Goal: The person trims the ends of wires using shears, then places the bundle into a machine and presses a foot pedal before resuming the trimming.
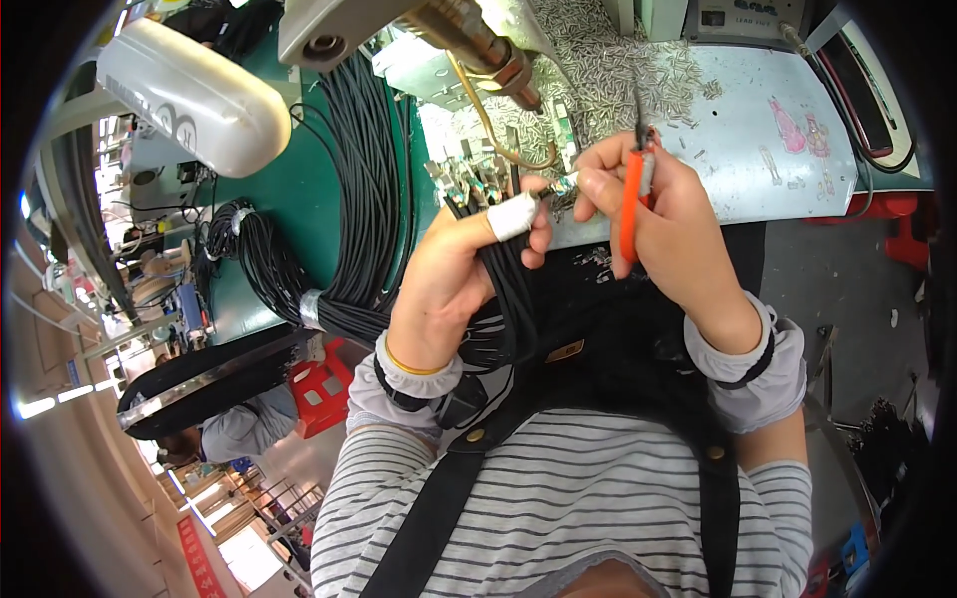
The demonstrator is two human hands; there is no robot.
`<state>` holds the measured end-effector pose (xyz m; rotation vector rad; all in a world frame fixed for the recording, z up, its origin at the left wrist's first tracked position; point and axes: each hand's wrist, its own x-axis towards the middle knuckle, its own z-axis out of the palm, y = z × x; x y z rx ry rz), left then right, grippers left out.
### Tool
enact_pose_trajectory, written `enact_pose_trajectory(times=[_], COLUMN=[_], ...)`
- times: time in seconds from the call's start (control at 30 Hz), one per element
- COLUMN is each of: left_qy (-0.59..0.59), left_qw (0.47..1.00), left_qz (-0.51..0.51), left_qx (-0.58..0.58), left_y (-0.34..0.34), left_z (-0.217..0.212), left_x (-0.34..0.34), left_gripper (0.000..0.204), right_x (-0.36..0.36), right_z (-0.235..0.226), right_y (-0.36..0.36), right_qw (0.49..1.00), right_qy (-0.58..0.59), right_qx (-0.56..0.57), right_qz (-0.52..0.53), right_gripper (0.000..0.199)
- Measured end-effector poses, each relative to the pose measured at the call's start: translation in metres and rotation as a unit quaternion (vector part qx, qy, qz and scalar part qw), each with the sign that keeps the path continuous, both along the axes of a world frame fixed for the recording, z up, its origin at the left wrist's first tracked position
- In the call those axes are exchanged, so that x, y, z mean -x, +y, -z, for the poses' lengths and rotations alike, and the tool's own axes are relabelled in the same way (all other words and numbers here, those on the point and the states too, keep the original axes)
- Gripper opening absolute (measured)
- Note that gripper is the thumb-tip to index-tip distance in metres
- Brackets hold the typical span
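Observation:
My left hand [454, 274] grips a bundle of black cables [508, 289] whose metal connector ends [469, 181] fan out above the fist; its index finger is wrapped in white tape. My right hand [663, 224] holds an orange-handled tool [630, 204] against the palm, while its fingertips pinch the small metal connector [560, 185] at the end of one cable. The two hands meet over the front edge of the workbench [758, 159].
A thick coil of black cables [364, 189] lies on the green bench surface [299, 199] at left. A heap of small metal parts [608, 65] covers the back of the bench. A machine head with a brass nozzle [478, 45] hangs above. Red stools [319, 384] stand below.

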<state>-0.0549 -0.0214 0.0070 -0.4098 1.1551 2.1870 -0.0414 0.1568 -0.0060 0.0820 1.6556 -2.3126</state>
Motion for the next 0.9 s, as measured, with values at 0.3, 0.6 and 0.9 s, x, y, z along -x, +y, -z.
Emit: enact_pose_trajectory(times=[0.3,0.6,0.9], left_qy=[0.028,0.069,0.118], left_qw=[1.000,0.997,0.985], left_qz=[0.006,0.010,-0.011], left_qx=[0.014,0.023,0.124], left_y=[-0.007,-0.004,0.009], left_z=[0.003,0.005,-0.006], left_x=[-0.025,-0.030,-0.037], left_gripper=[0.025,0.021,0.018], right_x=[-0.018,-0.026,-0.030], right_z=[0.001,-0.001,-0.005], right_y=[-0.002,-0.005,-0.002], right_qw=[0.986,0.964,0.990], right_qy=[-0.084,-0.157,-0.099], right_qx=[0.139,0.213,0.102], right_qz=[-0.043,-0.039,-0.006], right_gripper=[0.018,0.020,0.016])
